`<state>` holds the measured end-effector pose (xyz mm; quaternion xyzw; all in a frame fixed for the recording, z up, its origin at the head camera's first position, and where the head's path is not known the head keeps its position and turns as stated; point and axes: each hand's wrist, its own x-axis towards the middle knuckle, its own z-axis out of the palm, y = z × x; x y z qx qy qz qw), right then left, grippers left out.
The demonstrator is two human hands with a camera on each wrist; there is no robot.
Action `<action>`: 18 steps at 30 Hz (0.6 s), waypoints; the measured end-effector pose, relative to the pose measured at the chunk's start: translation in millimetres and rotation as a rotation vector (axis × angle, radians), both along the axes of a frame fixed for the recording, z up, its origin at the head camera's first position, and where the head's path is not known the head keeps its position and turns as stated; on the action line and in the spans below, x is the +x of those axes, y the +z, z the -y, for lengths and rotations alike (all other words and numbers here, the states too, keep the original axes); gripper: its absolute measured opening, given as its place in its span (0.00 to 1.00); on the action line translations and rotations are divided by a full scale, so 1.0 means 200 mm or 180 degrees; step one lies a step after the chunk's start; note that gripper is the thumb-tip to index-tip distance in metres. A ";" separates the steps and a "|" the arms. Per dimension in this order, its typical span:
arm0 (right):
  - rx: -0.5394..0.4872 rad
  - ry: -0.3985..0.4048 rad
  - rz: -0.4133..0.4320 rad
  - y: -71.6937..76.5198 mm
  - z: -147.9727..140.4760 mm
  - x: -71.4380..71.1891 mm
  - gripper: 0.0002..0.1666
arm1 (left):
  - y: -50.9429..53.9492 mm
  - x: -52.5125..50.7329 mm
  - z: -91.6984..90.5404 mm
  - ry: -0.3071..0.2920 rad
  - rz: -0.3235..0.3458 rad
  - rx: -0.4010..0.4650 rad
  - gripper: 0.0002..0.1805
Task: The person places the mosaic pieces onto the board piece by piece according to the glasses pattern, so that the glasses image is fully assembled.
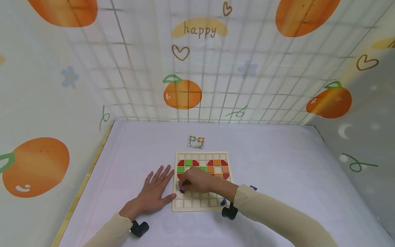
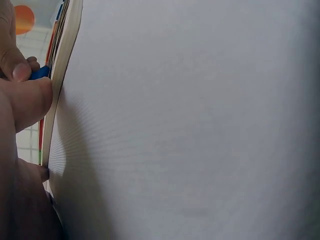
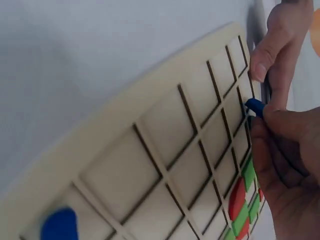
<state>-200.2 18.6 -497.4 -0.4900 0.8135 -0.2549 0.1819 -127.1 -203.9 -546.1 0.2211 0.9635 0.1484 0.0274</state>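
A square wooden grid board (image 1: pixel 197 208) lies on the table. Red, green and orange tiles (image 1: pixel 217 162) fill cells in its upper half. My right hand (image 1: pixel 197 180) is over the board's left side and pinches a small blue piece (image 3: pixel 255 106) between thumb and fingertips. My left hand (image 1: pixel 155 193) lies flat beside the board's left edge, fingers spread, its thumb close to the rim. Another blue piece (image 1: pixel 223 201) sits in the lower right corner area of the grid. The right hand hides some middle tiles and cells in the head view.
A small pattern card (image 1: pixel 196 141) lies behind the board. One more blue piece (image 1: pixel 253 187) rests on the table to the right, near the right sleeve. Printed curtains (image 1: pixel 139 85) hang around the back and sides of the white table (image 1: pixel 277 154).
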 end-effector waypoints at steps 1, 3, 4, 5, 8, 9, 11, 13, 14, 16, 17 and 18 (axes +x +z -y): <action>-0.0021 -0.0034 0.0056 -0.01 0.00 0.01 0.05 | 0.00 0.00 0.00 -0.0002 0.0010 0.0008 0.47; -0.0033 -0.0091 0.0127 -0.01 0.01 0.02 0.05 | 0.00 0.00 0.00 -0.0001 0.0014 0.0015 0.47; -0.0009 -0.0117 0.0123 -0.01 0.01 0.03 0.05 | 0.00 0.00 0.00 0.0000 0.0011 0.0016 0.47; 0.0038 -0.0145 0.0091 -0.01 0.01 0.04 0.06 | -0.01 0.00 0.00 -0.0001 0.0007 0.0014 0.47; 0.0209 -0.0135 -0.0148 -0.01 0.01 0.06 0.08 | 0.00 0.00 0.00 0.0006 0.0003 0.0009 0.47; 0.0260 -0.0120 -0.0243 -0.01 0.01 0.07 0.08 | 0.00 0.00 0.00 0.0008 0.0007 0.0011 0.47; 0.0315 -0.0095 -0.0372 -0.01 0.01 0.07 0.10 | 0.00 0.00 0.00 0.0015 0.0008 0.0015 0.47; 0.0341 -0.0045 -0.0451 -0.01 0.01 0.08 0.12 | 0.00 0.00 0.00 0.0021 0.0009 0.0011 0.47; 0.0354 -0.0018 -0.0484 -0.01 0.01 0.08 0.13 | 0.00 0.00 0.00 0.0024 0.0008 0.0011 0.47; 0.0376 0.0042 -0.0560 -0.02 0.01 0.08 0.14 | 0.00 0.00 0.00 0.0024 -0.0008 0.0002 0.47; 0.0384 0.0068 -0.0591 -0.02 0.01 0.08 0.13 | -0.01 0.00 0.00 0.0022 -0.0016 -0.0002 0.47; 0.0392 0.0099 -0.0635 -0.02 0.01 0.08 0.13 | -0.01 0.00 0.00 0.0018 -0.0026 -0.0001 0.47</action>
